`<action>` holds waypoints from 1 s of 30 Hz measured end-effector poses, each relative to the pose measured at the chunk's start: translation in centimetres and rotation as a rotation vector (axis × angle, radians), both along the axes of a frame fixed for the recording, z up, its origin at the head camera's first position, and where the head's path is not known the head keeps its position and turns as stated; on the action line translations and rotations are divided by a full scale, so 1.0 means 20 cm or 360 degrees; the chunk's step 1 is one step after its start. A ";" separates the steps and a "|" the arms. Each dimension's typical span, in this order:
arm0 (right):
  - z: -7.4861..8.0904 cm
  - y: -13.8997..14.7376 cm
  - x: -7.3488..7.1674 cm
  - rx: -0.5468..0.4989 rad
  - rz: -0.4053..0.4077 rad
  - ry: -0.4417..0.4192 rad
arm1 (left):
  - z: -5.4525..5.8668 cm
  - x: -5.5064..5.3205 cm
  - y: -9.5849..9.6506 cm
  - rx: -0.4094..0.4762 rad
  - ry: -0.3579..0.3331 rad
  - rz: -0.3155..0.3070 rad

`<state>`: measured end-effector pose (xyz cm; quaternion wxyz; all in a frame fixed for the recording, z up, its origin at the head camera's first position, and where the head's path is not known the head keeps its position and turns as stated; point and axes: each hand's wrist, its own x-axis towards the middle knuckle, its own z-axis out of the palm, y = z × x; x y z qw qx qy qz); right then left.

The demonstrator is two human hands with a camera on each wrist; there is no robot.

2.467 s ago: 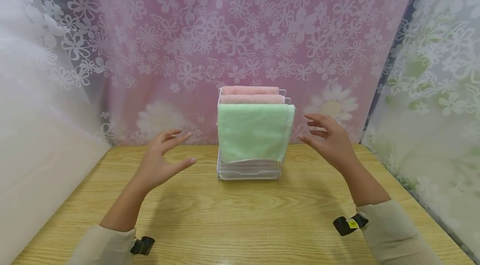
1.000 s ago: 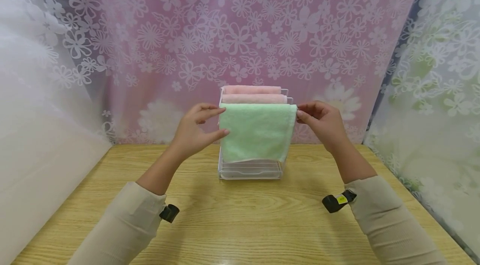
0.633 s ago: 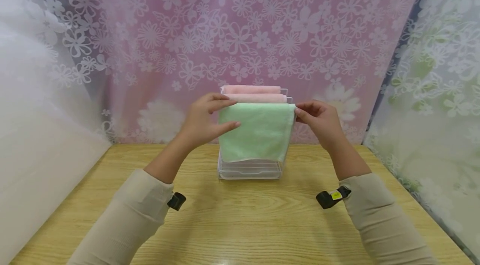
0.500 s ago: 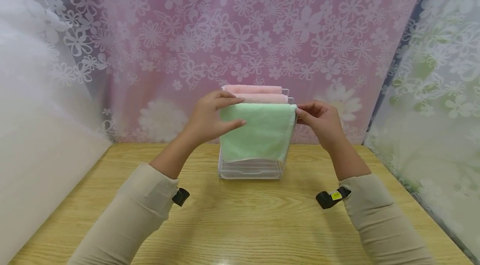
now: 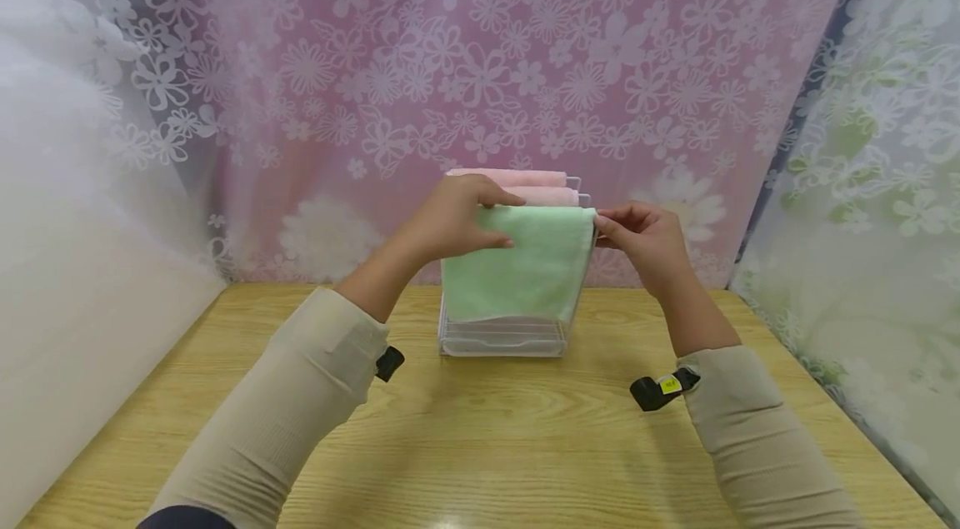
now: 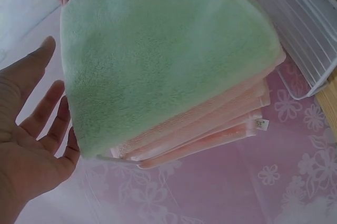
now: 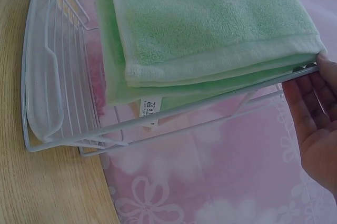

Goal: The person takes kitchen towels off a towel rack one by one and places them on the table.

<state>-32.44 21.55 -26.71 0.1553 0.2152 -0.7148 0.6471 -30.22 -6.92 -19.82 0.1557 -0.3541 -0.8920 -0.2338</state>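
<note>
On the wood-grain table (image 5: pixel 465 446) stands a white wire rack (image 5: pixel 502 331), a pale green towel (image 5: pixel 525 283) draped over its front rail, pink towels (image 5: pixel 553 196) just behind. My left hand (image 5: pixel 453 221) is spread at the green towel's left side, thumb in front; my right hand (image 5: pixel 654 250) pinches its upper right corner, whether rail too I cannot tell. I should probably pinch cloth alone and work both hands level along the fold.

Booth (image 5: pixel 97 262): floral curtains (image 5: pixel 525 54), wooden table (image 5: pixel 480 446)
</note>
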 end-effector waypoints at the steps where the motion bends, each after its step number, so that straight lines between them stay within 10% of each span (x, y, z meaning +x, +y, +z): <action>1: 0.00 0.00 0.00 0.0003 -0.0008 0.0000 | 0.01 -0.01 0.01 -0.0008 -0.0035 0.0004; 11: 0.00 0.01 0.01 -0.0050 0.0060 0.0011 | 0.06 -0.07 0.11 -0.0055 -0.0288 0.0020; 30: -0.03 -0.01 -0.02 -0.0137 0.0084 0.0043 | 0.02 -0.15 0.21 0.0033 -0.0321 0.0076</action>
